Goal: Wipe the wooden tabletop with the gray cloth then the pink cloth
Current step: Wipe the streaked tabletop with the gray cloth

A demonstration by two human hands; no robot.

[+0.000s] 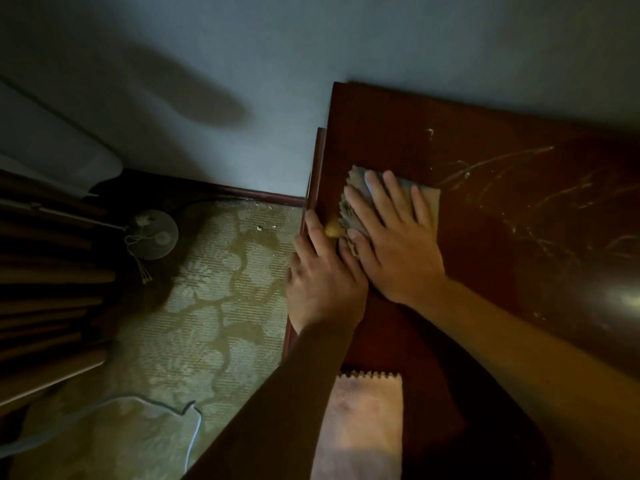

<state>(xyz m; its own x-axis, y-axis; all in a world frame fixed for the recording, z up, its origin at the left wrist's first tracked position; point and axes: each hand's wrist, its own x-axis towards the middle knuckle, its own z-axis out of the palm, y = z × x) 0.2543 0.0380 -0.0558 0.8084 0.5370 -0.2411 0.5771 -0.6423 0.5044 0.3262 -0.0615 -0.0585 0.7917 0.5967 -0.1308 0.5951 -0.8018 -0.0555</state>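
Two hands (391, 237) on unmarked gray cloth (356, 202)

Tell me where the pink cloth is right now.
In the head view the pink cloth lies flat at the bottom of the frame on the near left part of the wooden tabletop, untouched, partly behind the left forearm.

Gray cloth (353, 202) lies flat near tabletop's (502, 237) left edge, zigzag-trimmed. Pink cloth (363, 420) flat at near edge, well apart. Tabletop dark reddish wood, streaked.
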